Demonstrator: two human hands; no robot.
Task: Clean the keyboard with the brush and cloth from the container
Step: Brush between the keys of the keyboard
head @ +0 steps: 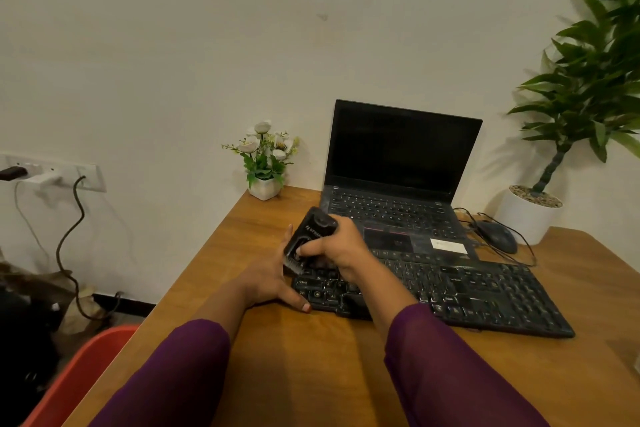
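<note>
Purple sleeves over a smooth, grainy wooden table; orange plastic container low beside its left edge. Braces the left end of the matte black keyboard with a flat left hand; clamps the right hand round a chunky black brush, bristles on the top-left keys. Beyond: open laptop, corded mouse, potted flowers, leafy plant, plain wall.
</note>
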